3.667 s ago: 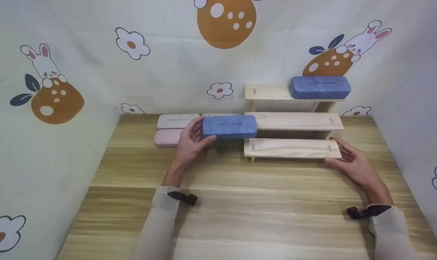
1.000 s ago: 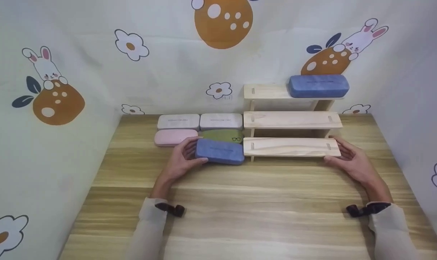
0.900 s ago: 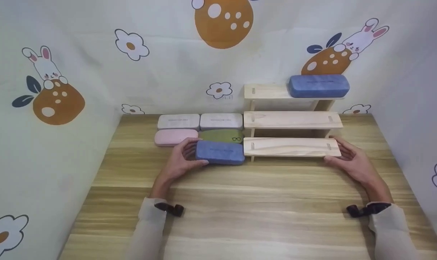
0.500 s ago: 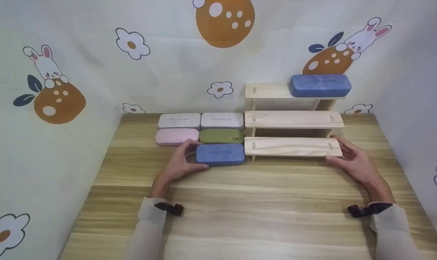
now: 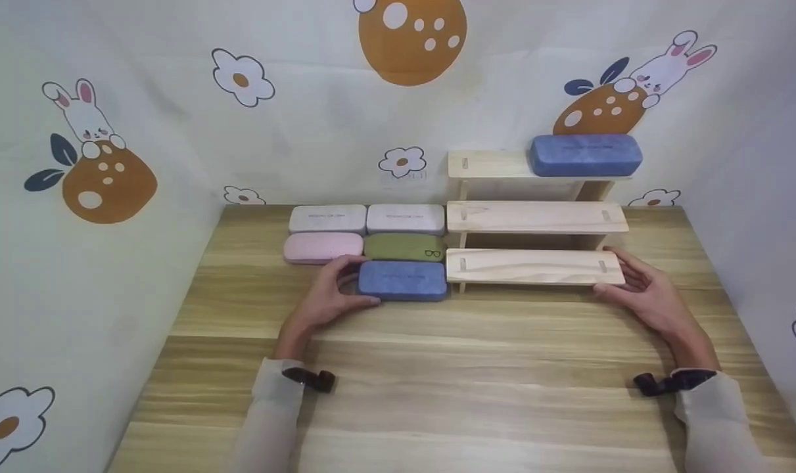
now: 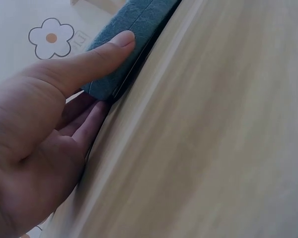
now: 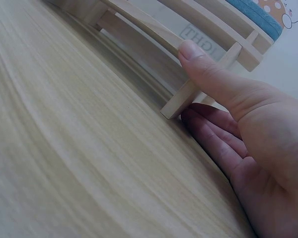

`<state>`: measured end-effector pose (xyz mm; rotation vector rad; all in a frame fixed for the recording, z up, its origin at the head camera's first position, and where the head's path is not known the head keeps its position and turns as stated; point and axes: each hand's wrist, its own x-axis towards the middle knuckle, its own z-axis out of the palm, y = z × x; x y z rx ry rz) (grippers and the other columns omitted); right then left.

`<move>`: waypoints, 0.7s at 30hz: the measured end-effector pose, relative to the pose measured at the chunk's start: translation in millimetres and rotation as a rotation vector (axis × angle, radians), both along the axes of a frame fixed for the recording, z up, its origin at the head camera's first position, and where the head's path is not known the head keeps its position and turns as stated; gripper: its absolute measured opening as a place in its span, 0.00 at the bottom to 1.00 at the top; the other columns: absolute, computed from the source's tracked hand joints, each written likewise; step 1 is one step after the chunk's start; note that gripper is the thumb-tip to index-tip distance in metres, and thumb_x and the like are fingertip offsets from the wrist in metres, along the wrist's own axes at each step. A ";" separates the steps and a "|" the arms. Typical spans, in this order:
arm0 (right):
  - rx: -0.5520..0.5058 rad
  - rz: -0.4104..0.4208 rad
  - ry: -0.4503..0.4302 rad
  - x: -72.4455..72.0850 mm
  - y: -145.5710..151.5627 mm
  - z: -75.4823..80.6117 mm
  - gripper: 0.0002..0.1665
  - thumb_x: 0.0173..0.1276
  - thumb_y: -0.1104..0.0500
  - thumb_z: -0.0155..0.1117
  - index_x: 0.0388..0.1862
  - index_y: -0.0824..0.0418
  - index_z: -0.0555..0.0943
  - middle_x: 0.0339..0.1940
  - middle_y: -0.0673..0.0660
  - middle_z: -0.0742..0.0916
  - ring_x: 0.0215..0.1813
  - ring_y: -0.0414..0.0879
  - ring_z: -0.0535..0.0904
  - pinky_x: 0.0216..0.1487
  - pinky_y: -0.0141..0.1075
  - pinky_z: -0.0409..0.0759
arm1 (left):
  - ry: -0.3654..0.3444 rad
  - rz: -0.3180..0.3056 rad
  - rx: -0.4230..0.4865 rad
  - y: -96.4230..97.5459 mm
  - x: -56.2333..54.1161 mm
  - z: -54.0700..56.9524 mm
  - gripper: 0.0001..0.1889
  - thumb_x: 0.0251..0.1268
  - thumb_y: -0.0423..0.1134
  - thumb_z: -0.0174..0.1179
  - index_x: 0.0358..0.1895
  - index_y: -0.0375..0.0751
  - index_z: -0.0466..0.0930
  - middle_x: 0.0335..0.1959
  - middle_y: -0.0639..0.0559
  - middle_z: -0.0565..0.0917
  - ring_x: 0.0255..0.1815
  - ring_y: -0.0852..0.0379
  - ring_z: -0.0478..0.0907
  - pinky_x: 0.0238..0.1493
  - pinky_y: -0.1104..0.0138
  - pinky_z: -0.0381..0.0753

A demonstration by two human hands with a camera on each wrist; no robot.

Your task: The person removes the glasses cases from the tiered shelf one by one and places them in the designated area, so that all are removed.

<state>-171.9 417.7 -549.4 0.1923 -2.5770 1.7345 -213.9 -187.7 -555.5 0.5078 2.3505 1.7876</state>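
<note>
In the head view, my left hand [image 5: 328, 292] holds the left end of a blue glasses case [image 5: 403, 280] lying flat on the table. The left wrist view shows the thumb on the front side of this case [image 6: 134, 49], with other fingers behind its end. To its right stands a three-tier wooden display shelf [image 5: 532, 267]. My right hand [image 5: 651, 302] grips the right end of the lowest tier, its thumb [image 7: 193, 52] on the front edge and fingers behind the leg. Another blue glasses case [image 5: 586, 156] sits on the top tier, toward the right.
Directly behind the held case is a green glasses case [image 5: 404, 247], beside a pink one [image 5: 323, 247]. Two whitish cases [image 5: 327, 219] form the row at the back. Patterned backdrop walls [image 5: 305, 131] enclose the wooden table [image 5: 490, 387] at the back and sides.
The blue case in my left hand has come down from above the back cases onto the table, then turned straight in front of the green one. My right hand stays on the shelf.
</note>
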 end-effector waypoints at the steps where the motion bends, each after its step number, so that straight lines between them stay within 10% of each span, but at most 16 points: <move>1: -0.006 -0.002 -0.001 -0.1 -0.2 -0.1 0.49 0.70 0.67 0.77 0.86 0.62 0.66 0.74 0.49 0.84 0.63 0.25 0.83 0.63 0.18 0.82 | 0.003 0.007 -0.019 0.4 0.2 0.3 0.44 0.46 0.36 0.88 0.71 0.42 0.79 0.73 0.45 0.79 0.77 0.45 0.76 0.79 0.62 0.79; 21: -0.045 0.014 0.044 -1.6 -1.0 -0.8 0.49 0.68 0.70 0.78 0.84 0.66 0.67 0.67 0.41 0.88 0.62 0.28 0.85 0.62 0.20 0.84 | 0.046 0.007 -0.060 1.6 0.4 2.2 0.44 0.43 0.36 0.90 0.68 0.40 0.80 0.71 0.43 0.80 0.75 0.44 0.78 0.77 0.64 0.80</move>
